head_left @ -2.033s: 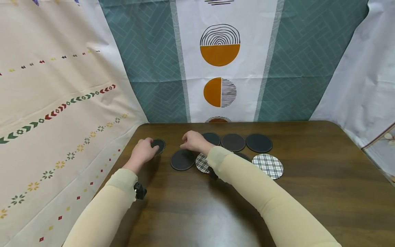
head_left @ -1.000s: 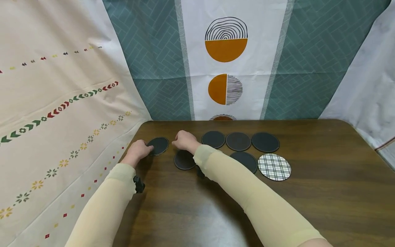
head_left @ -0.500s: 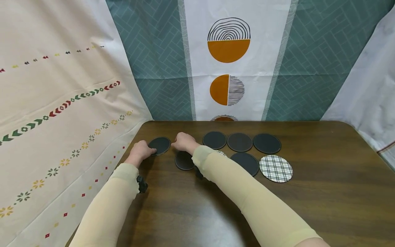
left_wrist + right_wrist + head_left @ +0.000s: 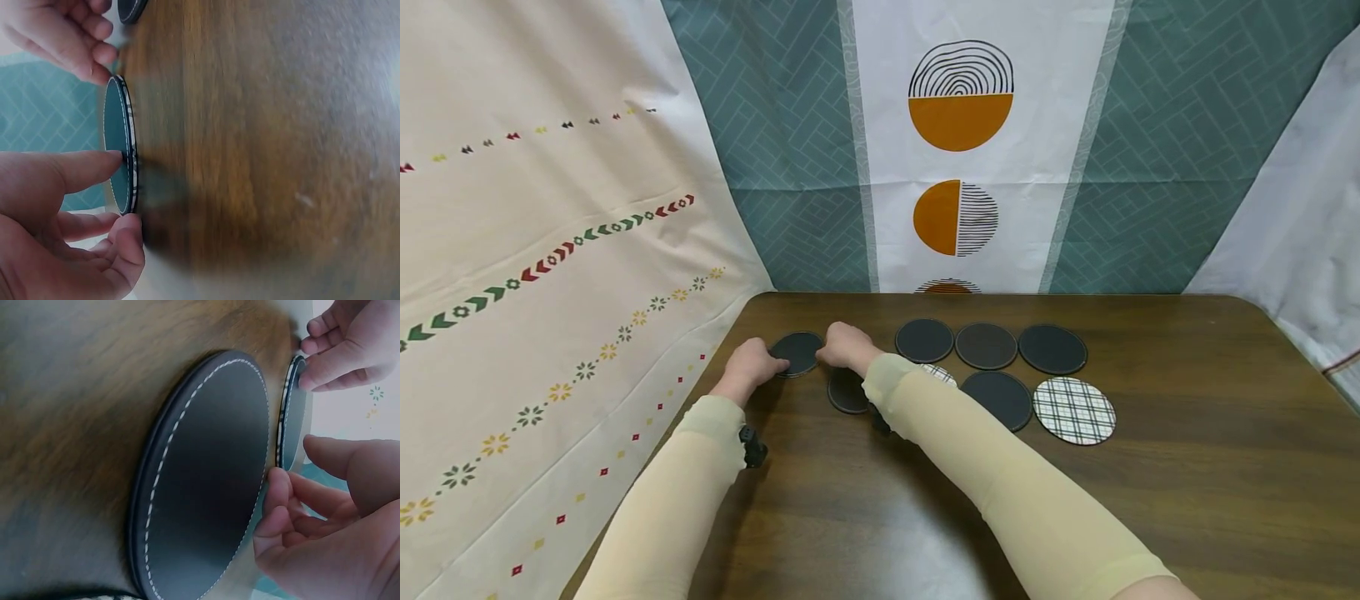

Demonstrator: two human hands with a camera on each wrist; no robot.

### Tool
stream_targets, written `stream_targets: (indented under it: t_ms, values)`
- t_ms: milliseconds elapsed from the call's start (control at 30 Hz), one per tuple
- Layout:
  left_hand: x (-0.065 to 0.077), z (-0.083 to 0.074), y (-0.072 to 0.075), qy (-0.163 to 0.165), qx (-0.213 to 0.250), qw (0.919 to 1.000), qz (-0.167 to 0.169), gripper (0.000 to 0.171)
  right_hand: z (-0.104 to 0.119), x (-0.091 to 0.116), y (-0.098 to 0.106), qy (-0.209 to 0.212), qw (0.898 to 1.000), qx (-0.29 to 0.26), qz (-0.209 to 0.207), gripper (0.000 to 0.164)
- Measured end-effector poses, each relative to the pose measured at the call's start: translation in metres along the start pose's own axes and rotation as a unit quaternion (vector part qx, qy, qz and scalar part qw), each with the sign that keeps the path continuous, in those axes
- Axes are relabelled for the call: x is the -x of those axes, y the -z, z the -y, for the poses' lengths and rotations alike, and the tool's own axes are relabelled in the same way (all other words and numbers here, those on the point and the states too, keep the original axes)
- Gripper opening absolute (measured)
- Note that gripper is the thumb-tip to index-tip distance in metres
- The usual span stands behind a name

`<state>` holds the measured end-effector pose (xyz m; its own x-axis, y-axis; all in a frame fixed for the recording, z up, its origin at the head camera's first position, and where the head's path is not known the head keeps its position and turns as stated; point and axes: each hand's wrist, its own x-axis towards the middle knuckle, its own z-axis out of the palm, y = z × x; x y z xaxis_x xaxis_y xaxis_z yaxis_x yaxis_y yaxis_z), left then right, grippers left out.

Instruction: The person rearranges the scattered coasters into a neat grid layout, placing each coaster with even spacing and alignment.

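In the head view, a round dark coaster [image 4: 797, 353] with a stitched rim is at the table's far left. My left hand [image 4: 752, 367] pinches its left side. Up close in the left wrist view, the left thumb [image 4: 94, 169] presses the top face while curled fingers [image 4: 128, 244] meet the rim; a plaid edge shows along the underside. At the coaster's opposite side is my right hand [image 4: 848, 346], its fingertips right at the rim and its thumb [image 4: 331, 453] held apart. Below the right hand lies another dark coaster [image 4: 206, 469], partly covered in the head view.
Three dark coasters, including a brownish one [image 4: 987, 346], form a back row on the wooden table [image 4: 1187, 483]. In front of them lie a dark coaster [image 4: 997, 400], a plaid coaster [image 4: 1074, 410] and another plaid one [image 4: 938, 374] mostly behind the right sleeve. Patterned cloth hangs behind.
My right hand has moved left, off the area of the back row, to the coaster's right side. The left hand has shifted right with the coaster, closing the gap between it and the right fingers.
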<state>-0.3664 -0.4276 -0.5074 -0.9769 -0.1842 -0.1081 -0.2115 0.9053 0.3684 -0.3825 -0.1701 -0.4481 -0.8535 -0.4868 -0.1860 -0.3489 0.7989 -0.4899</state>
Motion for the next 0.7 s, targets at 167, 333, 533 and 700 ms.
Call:
stream_targets:
  t_ms: [167, 333, 533, 700]
  values:
    - [-0.003, -0.002, -0.002, 0.005, 0.004, 1.0, -0.003, 0.061, 0.003, 0.014, 0.009, 0.01, 0.999, -0.052, 0.005, 0.034]
    - [0.009, -0.017, 0.002, 0.014, 0.031, 0.9994, -0.01, 0.061, 0.01, 0.043, 0.025, 0.002, 0.986, -0.164, 0.005, 0.023]
    - [0.075, -0.081, 0.045, 0.031, 0.095, 0.995, 0.0, 0.064, 0.012, 0.058, 0.036, -0.014, 0.973, -0.229, -0.011, 0.054]
    - [0.111, -0.119, 0.065, 0.029, 0.118, 0.9926, 0.008, 0.064, 0.005, 0.065, 0.045, -0.03, 0.968, -0.239, -0.062, 0.041]
